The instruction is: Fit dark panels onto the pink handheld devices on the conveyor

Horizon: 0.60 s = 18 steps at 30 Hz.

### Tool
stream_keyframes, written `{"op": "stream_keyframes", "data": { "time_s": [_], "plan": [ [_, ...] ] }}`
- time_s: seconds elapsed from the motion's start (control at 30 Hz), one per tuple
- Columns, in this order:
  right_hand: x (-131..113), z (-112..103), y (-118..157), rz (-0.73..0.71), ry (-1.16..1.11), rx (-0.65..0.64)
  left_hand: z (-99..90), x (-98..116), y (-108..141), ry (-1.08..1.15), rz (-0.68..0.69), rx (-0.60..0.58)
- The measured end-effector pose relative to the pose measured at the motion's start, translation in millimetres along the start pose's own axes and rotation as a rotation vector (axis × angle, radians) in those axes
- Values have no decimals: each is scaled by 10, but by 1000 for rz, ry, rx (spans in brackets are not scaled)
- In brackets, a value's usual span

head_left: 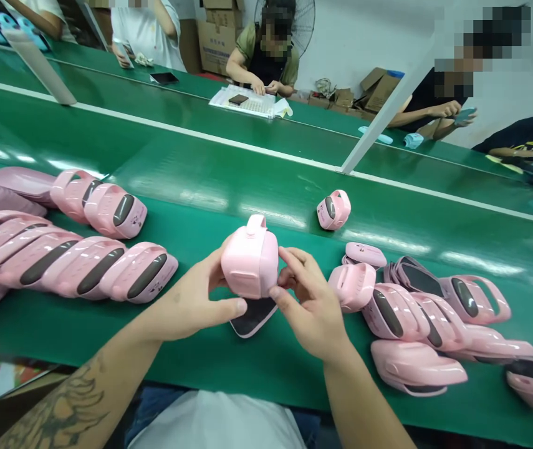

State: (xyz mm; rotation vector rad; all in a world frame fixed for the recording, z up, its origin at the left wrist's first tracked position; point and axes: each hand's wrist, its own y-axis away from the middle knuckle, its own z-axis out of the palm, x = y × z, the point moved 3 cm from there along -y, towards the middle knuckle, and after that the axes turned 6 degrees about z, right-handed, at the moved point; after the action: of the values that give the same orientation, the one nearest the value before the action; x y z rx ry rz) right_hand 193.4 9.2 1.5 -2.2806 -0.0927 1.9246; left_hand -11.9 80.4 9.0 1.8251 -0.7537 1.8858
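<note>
A small pink case (250, 262) with a loop handle on top is held up in front of me, over the green work surface (191, 362). My left hand (201, 296) grips its left side, with the thumb below it. On the right side, the fingertips of my right hand (310, 302) touch the case near its edge. Beneath it a dark-faced pink part (253, 318) lies on the surface, partly hidden by the case and hands. The side of the case turned away from me is hidden.
Rows of pink cases (102, 268) lie at the left, and more pink cases and parts (397, 312) at the right. One small case (334, 210) stands on the green belt (229, 181). White posts (383, 118) rise beyond, with several people across the line.
</note>
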Motion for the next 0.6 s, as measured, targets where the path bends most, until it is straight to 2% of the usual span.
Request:
{"op": "stream_keyframes", "data": {
  "time_s": [0.1, 0.23, 0.3, 0.47, 0.6],
  "plan": [
    [-104, -90, 19, -94, 31, 27, 25, 28, 79, -64, -23, 60],
    [-135, -118, 66, -271, 303, 88, 179, -15, 119, 124, -46, 44],
    [-112, -105, 106, -350, 426, 76, 232, -65, 140, 226, -96, 32],
    [-13, -33, 210, -321, 483, -83, 295, -154, 196, 402, -218, -27],
    [-14, -3, 265, -300, 496, -82, 331, -135, 185, 454, -231, -48]
  ]
}}
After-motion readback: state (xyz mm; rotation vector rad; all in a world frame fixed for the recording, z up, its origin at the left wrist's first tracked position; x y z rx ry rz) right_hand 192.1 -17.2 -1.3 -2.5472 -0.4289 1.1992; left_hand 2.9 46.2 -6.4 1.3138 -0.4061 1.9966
